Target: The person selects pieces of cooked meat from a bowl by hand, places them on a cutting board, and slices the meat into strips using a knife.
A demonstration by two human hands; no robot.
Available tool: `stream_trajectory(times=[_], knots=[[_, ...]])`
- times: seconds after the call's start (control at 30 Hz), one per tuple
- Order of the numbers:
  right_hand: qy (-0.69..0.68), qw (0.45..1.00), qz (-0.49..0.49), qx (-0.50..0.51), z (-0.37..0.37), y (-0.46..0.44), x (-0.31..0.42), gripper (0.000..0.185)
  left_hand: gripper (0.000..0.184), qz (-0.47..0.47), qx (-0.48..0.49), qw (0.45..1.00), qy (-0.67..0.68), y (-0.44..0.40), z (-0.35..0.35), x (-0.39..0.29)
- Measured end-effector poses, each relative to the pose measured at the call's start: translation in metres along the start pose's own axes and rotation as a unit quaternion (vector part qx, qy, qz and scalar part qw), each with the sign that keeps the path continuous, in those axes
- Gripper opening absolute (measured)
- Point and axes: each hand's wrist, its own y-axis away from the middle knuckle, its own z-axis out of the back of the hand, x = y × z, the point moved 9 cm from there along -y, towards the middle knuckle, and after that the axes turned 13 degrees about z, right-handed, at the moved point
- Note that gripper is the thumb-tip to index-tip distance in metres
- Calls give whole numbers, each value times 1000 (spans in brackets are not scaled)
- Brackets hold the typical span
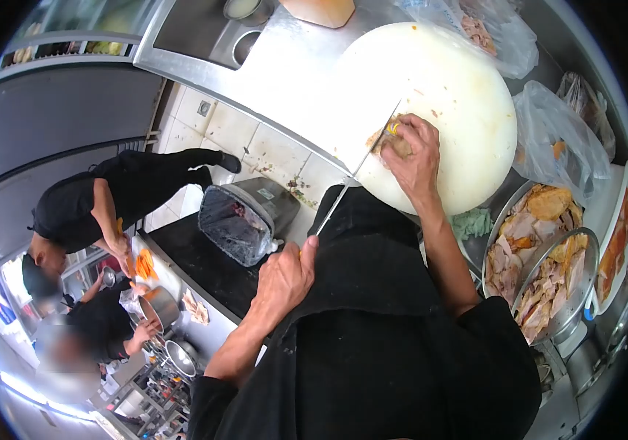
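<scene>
My left hand (284,280) is closed around the handle of a long, thin-looking knife (375,149), whose blade is seen nearly edge-on and reaches over the edge of a round white cutting board (468,139). On the board, my right hand (414,154) is closed over a pale brownish piece of meat (400,148), its fingertips right beside the blade. Something small and yellow (392,128) shows at the fingers; its kind is unclear. Small food scraps are scattered on the board.
Cooked-looking meat pieces (541,227) fill metal bowls at right, by plastic bags (556,143) and a white tray (614,242). A steel counter (292,73) runs behind. A lined bin (237,224) stands on the left. Two people (72,205) work farther left.
</scene>
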Motion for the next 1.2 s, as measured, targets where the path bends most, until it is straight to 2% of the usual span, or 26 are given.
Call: stream_trajectory(times=[0.13, 0.17, 0.27, 0.3, 0.43, 0.67, 0.93, 1.13, 1.2], knots=[[-11, 1000, -4, -4, 2, 0, -1, 32, 56, 29, 21, 999, -40, 9, -1, 20], [-8, 1000, -8, -3, 2, 2, -2, 31, 56, -20, 9, 998, -54, -2, -21, 30], [-3, 1000, -7, -4, 2, 0, -3, 31, 55, -65, 18, 996, -65, -34, -44, -5], [-2, 1000, -4, -5, 3, 2, -3, 31, 58, -9, 28, 999, -34, -39, -30, -16], [-5, 1000, 7, -29, 5, 1, -2, 31, 58, 4, -6, 1000, 19, -23, 5, -17], [-1, 999, 0, -40, 5, 3, -1, 32, 56, 12, 15, 1000, -2, 1, -10, -8], [1, 999, 0, -49, 7, -1, -1, 32, 55, 53, 44, 997, -45, 29, 4, 13], [7, 999, -2, -48, 7, -2, 0, 31, 53, 94, 32, 993, -59, 36, 10, 9], [6, 999, -6, -47, 7, -3, -1, 31, 52, 76, 28, 995, -63, 27, -4, 16]])
